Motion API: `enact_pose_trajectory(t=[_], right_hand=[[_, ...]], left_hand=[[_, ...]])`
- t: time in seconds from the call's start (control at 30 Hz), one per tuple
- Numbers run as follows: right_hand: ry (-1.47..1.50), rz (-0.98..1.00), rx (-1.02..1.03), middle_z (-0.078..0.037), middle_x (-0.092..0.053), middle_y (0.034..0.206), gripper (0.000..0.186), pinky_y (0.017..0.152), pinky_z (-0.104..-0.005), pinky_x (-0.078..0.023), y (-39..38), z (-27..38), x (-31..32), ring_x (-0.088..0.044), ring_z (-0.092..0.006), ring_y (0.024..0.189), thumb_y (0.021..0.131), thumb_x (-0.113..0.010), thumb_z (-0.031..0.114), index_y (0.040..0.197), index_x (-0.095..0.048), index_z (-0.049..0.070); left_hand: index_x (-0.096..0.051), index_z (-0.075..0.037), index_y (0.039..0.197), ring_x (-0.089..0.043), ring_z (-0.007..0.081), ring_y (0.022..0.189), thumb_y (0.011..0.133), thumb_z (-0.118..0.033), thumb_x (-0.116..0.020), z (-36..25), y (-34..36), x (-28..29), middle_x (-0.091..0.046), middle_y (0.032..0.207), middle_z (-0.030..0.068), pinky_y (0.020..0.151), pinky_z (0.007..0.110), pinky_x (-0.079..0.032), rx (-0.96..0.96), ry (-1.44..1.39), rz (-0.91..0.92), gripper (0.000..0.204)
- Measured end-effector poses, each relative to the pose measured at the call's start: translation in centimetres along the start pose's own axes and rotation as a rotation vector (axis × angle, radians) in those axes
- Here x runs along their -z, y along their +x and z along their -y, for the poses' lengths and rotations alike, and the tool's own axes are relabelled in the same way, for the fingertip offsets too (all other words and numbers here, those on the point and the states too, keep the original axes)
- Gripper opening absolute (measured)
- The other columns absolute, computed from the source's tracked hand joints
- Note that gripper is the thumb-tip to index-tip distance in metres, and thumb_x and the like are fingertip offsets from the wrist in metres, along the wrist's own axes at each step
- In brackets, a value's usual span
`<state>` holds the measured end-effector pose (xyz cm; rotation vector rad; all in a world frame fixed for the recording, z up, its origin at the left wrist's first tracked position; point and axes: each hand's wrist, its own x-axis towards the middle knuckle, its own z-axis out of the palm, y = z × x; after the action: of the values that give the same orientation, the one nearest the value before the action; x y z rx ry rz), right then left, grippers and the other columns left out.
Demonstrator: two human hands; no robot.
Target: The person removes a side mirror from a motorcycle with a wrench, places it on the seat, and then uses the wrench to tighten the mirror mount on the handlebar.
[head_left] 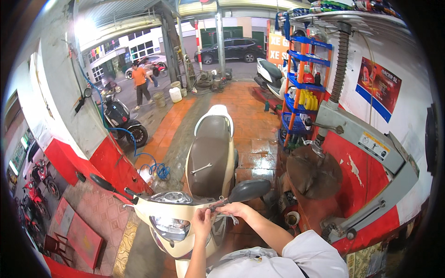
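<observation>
A cream scooter (182, 208) stands in front of me, its headlight side towards me. My left hand (202, 221) is closed at the handlebar, just below the base of the black mirror (250, 190) on the right. My right hand (235, 209) meets it there, fingers pinched together. Whatever small part the fingertips hold is hidden. A silver metal end, lever or wrench, (235, 220) sticks out below the right hand; I cannot tell which. On the brown seat (211, 139) lies a loose wrench (201, 168).
A grey tyre-changing machine (371, 143) and a blue-orange shelf rack (303, 88) stand at the right. A blue air hose (160, 171) coils on the floor by the red-white pillar (111, 157). Further back are a black scooter (121, 118), a white scooter (271, 76) and a walking person (140, 83).
</observation>
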<state>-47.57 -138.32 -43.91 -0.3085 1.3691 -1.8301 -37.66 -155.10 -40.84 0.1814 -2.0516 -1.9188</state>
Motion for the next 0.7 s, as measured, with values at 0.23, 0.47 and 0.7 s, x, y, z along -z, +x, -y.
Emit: enact_pose_trajectory(t=[0.23, 0.47, 0.7], right_hand=[[0.272, -0.134, 0.075, 0.006, -0.056, 0.077, 0.011, 0.045, -0.0202, -0.026, -3.7, 0.3, -4.7, -0.037, -0.0024, 0.051, 0.095, -0.064, 0.017, 0.104, -0.061, 0.013], [0.409, -0.152, 0.045, 0.0, -0.063, 0.08, 0.016, 0.044, -0.0202, -0.031, -1.6, -1.0, -2.7, -0.041, -0.0041, 0.05, 0.092, -0.062, 0.006, 0.108, -0.063, 0.009], [0.249, 0.019, -0.06, 0.0, -0.061, 0.079, 0.026, 0.046, -0.0191, -0.033, -0.2, 0.6, 1.3, -0.044, -0.0043, 0.051, 0.092, -0.055, -0.001, 0.117, -0.062, 0.003]], left_hand=[[-0.072, 0.001, 0.101, -0.068, 0.0142, 0.067, 0.094, -0.024, -0.062, -1.1, 5.7, 1.4, -0.071, 0.073, 0.0084, 0.065, 0.031, -0.052, 0.084, 0.212, 0.357, 0.028], [-0.069, 0.002, 0.101, -0.067, 0.0126, 0.068, 0.094, -0.021, -0.065, -4.3, 3.1, 1.7, -0.071, 0.076, 0.0098, 0.063, 0.029, -0.052, 0.068, 0.207, 0.231, 0.025], [-0.069, 0.0, 0.1, -0.069, 0.0158, 0.065, 0.093, -0.021, -0.065, -4.2, -0.5, -1.3, -0.071, 0.076, 0.0134, 0.061, 0.03, -0.052, -0.029, 0.164, -0.063, 0.022]])
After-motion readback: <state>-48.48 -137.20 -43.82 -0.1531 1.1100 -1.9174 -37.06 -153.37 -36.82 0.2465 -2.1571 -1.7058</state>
